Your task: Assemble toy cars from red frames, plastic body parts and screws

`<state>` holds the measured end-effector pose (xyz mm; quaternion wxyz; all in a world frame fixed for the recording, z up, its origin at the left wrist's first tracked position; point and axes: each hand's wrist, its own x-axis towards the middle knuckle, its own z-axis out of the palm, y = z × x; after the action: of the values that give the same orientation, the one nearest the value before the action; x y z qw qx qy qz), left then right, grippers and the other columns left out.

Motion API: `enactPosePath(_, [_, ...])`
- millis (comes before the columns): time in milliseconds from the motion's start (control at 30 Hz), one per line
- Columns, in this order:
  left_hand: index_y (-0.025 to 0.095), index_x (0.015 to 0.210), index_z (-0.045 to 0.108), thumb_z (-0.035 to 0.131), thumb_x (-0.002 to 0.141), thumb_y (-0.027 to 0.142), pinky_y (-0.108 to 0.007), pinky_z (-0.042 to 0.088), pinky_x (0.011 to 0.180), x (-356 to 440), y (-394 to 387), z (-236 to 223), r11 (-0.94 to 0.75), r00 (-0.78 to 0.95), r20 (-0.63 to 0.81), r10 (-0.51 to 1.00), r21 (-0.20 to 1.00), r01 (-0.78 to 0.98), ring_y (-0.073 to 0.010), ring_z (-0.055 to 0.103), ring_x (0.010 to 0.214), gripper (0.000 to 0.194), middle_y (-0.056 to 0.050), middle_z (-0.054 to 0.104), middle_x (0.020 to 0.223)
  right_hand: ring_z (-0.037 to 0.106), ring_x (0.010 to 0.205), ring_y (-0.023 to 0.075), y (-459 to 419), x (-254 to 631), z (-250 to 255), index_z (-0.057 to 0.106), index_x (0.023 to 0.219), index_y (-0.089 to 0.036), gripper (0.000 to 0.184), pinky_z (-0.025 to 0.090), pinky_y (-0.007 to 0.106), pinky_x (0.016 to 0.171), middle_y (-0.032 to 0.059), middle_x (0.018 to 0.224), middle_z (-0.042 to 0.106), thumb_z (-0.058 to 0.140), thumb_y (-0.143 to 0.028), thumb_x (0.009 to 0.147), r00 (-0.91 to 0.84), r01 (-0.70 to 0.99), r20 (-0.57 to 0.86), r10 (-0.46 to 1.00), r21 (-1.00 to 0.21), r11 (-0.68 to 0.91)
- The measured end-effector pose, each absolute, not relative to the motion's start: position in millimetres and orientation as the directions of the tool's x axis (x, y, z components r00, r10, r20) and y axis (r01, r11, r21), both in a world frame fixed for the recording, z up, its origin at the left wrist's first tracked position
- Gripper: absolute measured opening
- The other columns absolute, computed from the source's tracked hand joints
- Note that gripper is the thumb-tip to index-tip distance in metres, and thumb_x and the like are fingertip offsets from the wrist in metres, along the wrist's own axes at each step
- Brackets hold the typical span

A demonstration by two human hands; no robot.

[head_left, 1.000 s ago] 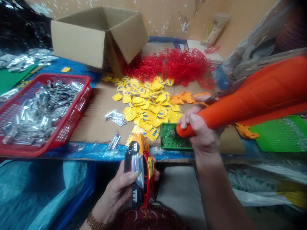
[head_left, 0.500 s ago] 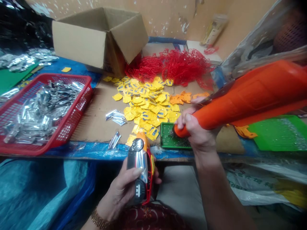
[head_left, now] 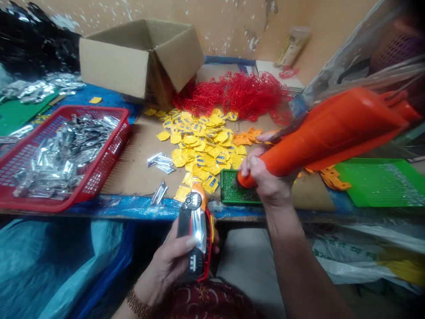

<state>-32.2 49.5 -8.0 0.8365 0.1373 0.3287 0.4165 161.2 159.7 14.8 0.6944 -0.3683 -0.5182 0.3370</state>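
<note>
Orange plastic catches the eye first: a long tapered moulding [head_left: 332, 133] is clamped in the person's right hand [head_left: 265, 177], fingers closed firmly around its narrow end. Its tip rests on a small green pegboard [head_left: 229, 190] flecked with dark bits, at the lower right edge of a heap of yellow die-cut pieces [head_left: 202, 150], which serves as the best reference point on this bench.

The left hand [head_left: 169, 266] is closed around a chunky toy [head_left: 195, 235] in orange, red, silver and black, with its thumb lying across the front. The toy is held just below the heap, past the blue-covered bench edge [head_left: 133, 207]. A metal bracelet [head_left: 137, 303] circles that wrist.

Beyond the heap lies a tangle of red plastic frames [head_left: 232, 95], and a cardboard box [head_left: 139, 62] stands open beyond it and to the left. To the left of the heap, a red mesh basket [head_left: 121, 122] is packed with silver foil pieces [head_left: 63, 164], and a few loose silver pieces [head_left: 159, 159] lie just beside the heap. To its right, well apart, sits a larger green tray [head_left: 381, 184], with orange cut pieces [head_left: 334, 179] lying at its edge.
</note>
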Motion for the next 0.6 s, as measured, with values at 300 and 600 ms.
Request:
enactPosePath(300, [0.017,0.131,0.054,0.079,0.07,0.021,-0.04,0.061,0.084,-43,50,-20,0.589,0.398,-0.438,0.806,0.524,-0.615,-0.0296,0.071,0.096,0.066,-0.012,0.07,0.113,0.05,0.045,0.0113,155,161,24,0.059,0.095,-0.032,0.026,0.048,0.03,0.048,-0.0078,0.062,0.051,0.074,-0.027,0.075,0.259,-0.147,0.493,0.831,-0.83,0.538])
enactPosePath(600, [0.019,0.124,0.052,0.076,0.073,0.018,-0.059,0.055,0.093,-30,52,-15,0.512,0.351,-0.377,0.857,0.54,-0.668,-0.0264,0.069,0.09,0.057,-0.006,0.069,0.098,0.048,0.048,0.0092,141,159,49,0.059,0.09,-0.028,0.021,0.046,0.028,0.053,-0.0072,0.062,0.047,0.072,-0.026,0.073,0.294,-0.163,0.436,0.85,-0.854,0.494])
